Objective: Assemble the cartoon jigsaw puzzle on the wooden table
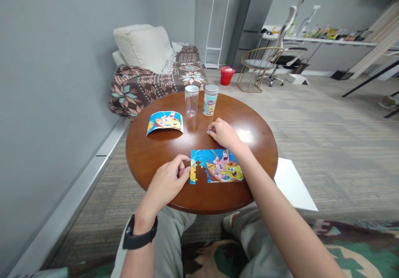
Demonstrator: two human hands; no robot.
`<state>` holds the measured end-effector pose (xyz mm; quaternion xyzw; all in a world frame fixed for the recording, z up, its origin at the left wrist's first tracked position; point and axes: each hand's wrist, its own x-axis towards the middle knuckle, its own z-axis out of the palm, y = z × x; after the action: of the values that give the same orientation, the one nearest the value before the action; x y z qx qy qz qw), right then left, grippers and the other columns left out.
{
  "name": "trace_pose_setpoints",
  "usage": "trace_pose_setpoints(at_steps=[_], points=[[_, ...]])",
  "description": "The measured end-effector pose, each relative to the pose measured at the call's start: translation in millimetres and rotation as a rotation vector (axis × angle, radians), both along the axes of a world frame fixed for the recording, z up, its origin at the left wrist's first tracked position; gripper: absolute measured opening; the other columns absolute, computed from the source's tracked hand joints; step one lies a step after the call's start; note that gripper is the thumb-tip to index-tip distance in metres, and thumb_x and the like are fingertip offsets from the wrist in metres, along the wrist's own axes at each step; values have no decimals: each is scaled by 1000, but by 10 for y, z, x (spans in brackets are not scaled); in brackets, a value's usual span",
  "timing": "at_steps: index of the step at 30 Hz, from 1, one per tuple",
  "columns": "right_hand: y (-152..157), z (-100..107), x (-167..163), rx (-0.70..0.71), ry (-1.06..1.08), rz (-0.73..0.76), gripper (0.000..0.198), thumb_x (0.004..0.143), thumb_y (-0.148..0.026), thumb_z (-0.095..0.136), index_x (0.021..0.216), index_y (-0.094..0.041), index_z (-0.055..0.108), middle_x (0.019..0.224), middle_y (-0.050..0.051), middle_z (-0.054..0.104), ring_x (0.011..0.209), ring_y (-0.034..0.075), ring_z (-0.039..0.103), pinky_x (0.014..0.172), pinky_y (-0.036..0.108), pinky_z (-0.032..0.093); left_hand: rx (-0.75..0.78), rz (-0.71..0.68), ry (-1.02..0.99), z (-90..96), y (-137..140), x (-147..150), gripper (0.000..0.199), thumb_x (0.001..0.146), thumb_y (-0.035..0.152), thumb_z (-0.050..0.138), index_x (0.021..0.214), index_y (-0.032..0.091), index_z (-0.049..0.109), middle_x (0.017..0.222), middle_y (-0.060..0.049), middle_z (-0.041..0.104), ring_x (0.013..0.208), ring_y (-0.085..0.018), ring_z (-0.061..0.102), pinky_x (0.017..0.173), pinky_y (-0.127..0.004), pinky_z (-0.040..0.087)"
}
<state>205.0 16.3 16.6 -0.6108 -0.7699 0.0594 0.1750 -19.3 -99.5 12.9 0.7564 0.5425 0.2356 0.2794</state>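
A jigsaw puzzle [222, 166] with a cartoon boat scene lies on the round brown table [149, 157], with a gap in its lower left part. My left hand [168, 180] rests at the puzzle's left edge, its fingers loosely bent and thumb apart, with nothing seen between them. Beyond the puzzle, my right hand [225, 133] is closed in a pinch on a small puzzle piece [209, 131], mostly covered by the fingers. My right forearm passes over the puzzle's right edge. A curved picture sheet [165, 121] showing the same scene stands at the back left.
Near the table's far edge are a clear jar [191, 103] and a jar with a cartoon label [210, 101], both silver-lidded. Behind them are a blanket-covered sofa [162, 76], a red bin [227, 75] and chairs. A white sheet [294, 184] sticks out at the right.
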Motion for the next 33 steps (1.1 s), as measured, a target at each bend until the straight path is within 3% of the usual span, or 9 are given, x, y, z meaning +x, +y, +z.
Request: trace_pose_setpoints(at_steps=[3,7,11,14,18,22,26,30,33], points=[[-7,-69,29,24,89,17,2,84,-17,68,84,-17,70,95,7,63,88,19,63,82,32,50,-11,4,-8,-9,1,-1,21,92,34,47,102,21,60,67,5,52,61,-14,51,62,-27,35],[-126,-108,188,88,279,27,8,82,-12,63,84,-19,66,87,3,67,80,16,62,75,28,48,-22,2,-18,-29,10,-1,22,91,35,46,102,21,60,68,5,51,61,-14,50,63,-27,34],[-274,-123,442,114,465,-84,6,81,-19,65,86,-20,69,78,2,71,69,16,62,67,27,47,-32,9,-14,-32,9,-3,23,91,36,46,102,22,60,68,5,51,62,-14,49,63,-27,34],[-324,-174,590,74,518,-173,9,79,-20,65,83,-19,73,72,2,71,64,16,62,64,28,47,-38,19,-5,-25,2,-9,25,91,38,46,103,22,61,68,5,53,62,-14,50,63,-27,35],[-297,-264,655,27,550,-181,13,80,-24,65,83,-19,77,72,4,72,64,17,63,63,29,49,-31,23,-1,-24,7,-13,27,90,39,46,102,21,62,68,4,53,61,-14,50,63,-27,35],[-269,-319,652,123,451,-158,15,83,-24,63,83,-20,78,87,7,71,72,19,64,72,33,53,-29,-6,-2,-26,29,-11,31,91,39,47,105,20,67,66,4,51,61,-14,50,63,-27,36],[-307,-353,623,230,313,-57,25,86,-16,56,101,-20,75,101,9,69,94,24,65,90,41,53,-4,-75,12,-34,38,-23,35,92,39,50,112,23,74,68,3,50,63,-14,50,65,-27,36],[-353,-362,559,243,190,105,31,91,-19,52,114,-21,71,127,11,66,121,29,58,104,49,48,-5,-105,24,-54,33,-40,32,91,39,55,107,25,78,69,2,50,63,-13,49,64,-26,35],[-352,-362,530,235,154,142,31,94,-22,49,116,-22,71,134,11,64,127,29,57,109,52,44,0,-103,25,-67,33,-39,30,91,38,57,107,25,79,68,2,49,64,-13,49,64,-26,35]])
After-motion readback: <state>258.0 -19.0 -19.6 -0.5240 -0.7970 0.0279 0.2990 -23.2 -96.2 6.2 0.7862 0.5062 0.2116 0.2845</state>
